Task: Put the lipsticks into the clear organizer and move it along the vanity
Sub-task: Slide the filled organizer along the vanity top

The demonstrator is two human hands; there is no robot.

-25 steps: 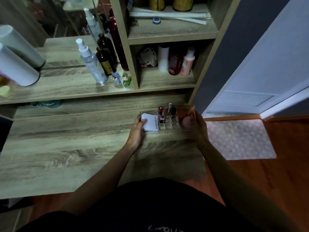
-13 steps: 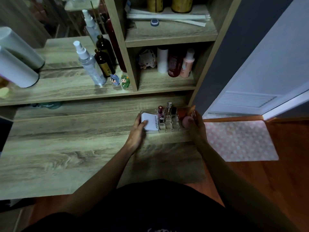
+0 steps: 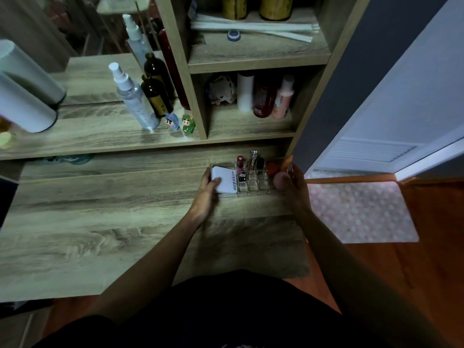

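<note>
Grey-brown woodgrain vanity [image 3: 100, 222]; clear organizer [image 3: 253, 188]; white box [image 3: 224, 181]; pink polka-dot mat [image 3: 359, 212]; orange-brown floor [image 3: 426, 272].

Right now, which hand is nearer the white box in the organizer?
Left. The left hand touches the white box at the organizer's left end; the right hand holds the opposite end.

A home, at a dressing corner in a bedroom or hallway: a grey wood-grain vanity top [image 3: 105, 222] with matching open shelving [image 3: 253, 59] stocked with toiletries, among them a clear plastic spray bottle with a white nozzle [image 3: 133, 96], a dark amber glass bottle [image 3: 155, 94] and a pale pink lotion bottle [image 3: 283, 99]. Two small cartoon figurines [image 3: 179, 123] stand on the ledge, a mirror [image 3: 75, 26] backs it, and a pink polka-dot floor mat [image 3: 359, 212] lies on orange wooden flooring [image 3: 431, 272] beside a white louvred door [image 3: 401, 126]
</note>
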